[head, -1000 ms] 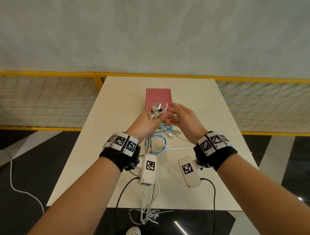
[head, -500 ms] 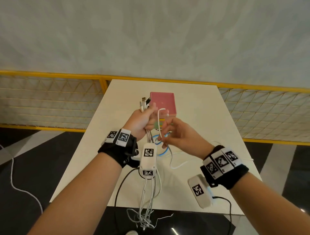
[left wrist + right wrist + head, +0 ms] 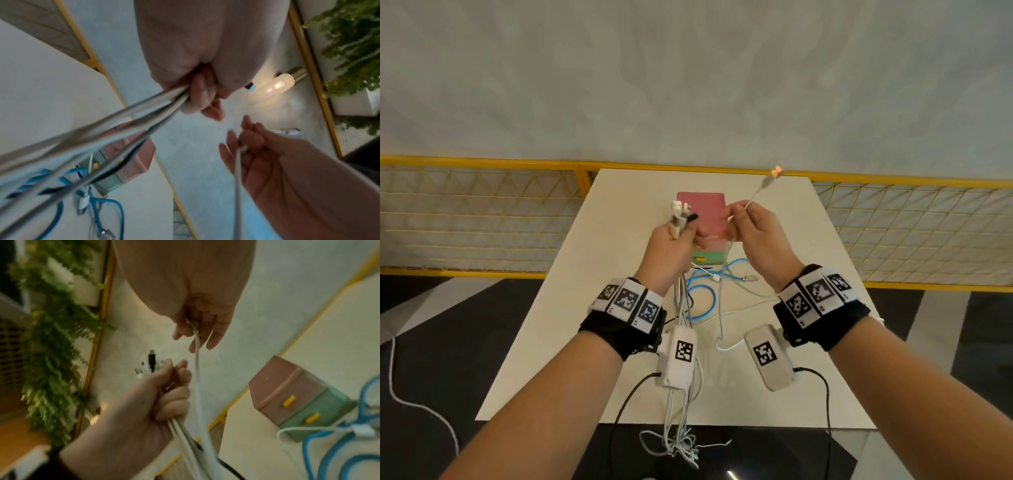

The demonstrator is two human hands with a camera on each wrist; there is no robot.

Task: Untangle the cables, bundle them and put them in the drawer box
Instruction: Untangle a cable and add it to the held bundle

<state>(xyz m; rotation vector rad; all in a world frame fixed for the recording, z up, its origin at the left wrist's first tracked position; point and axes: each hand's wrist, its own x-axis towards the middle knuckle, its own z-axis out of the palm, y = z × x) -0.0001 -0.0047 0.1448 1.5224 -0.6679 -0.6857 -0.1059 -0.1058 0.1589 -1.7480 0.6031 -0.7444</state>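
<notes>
A cream table (image 3: 619,291) stands against a yellow-framed mesh railing (image 3: 482,212), with green plants (image 3: 53,331) beyond

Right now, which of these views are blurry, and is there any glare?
Head view: mostly sharp, wide-angle bend in the yellow railing. Left wrist view: cable bundle smeared by motion, lamp glows brightly. Right wrist view: plants and blue cable soft, the white cable blurred.

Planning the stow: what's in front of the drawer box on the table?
A loose blue cable and thin white cables lie before the pink-and-green drawer box. Both drawers look closed; their contents can't be seen.
</notes>
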